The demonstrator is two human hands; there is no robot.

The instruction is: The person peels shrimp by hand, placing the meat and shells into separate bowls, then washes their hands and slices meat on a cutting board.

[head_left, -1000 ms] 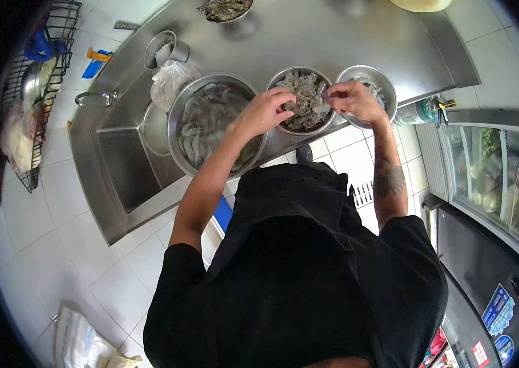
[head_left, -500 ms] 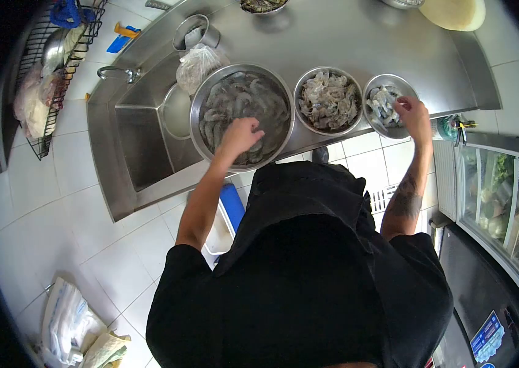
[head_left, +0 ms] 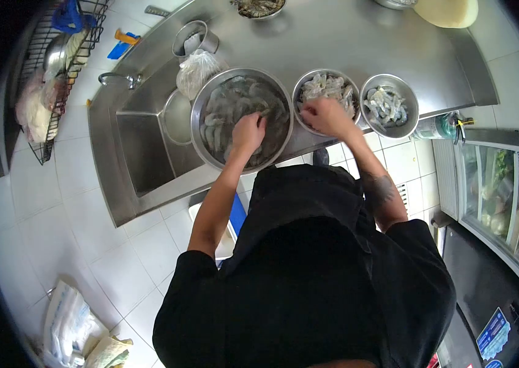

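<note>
A large steel bowl (head_left: 196, 126) holds water and many grey unpeeled shrimp (head_left: 215, 119). Over it, my left hand (head_left: 248, 134) is closed, with a shrimp (head_left: 264, 113) at its fingertips. My right hand (head_left: 328, 116) hovers above the front of the middle bowl (head_left: 296, 92), its fingers curled together; what they hold, if anything, is hidden. Pale shrimp shells and heads (head_left: 327, 86) fill that middle bowl. To its right, a smaller steel bowl (head_left: 414, 116) contains peeled shrimp (head_left: 384, 105).
Left of the bowls are a sink (head_left: 143, 153) with a faucet (head_left: 118, 78), a knotted plastic bag (head_left: 198, 72) and a steel pot (head_left: 208, 43). Another bowl (head_left: 268, 13) stands at the back of the steel counter (head_left: 339, 37). A glass-door fridge (head_left: 504, 196) is at right.
My right hand has moved left from the peeled-shrimp bowl to the middle bowl. My left hand has shifted slightly right, and a shrimp now shows at its fingertips.
</note>
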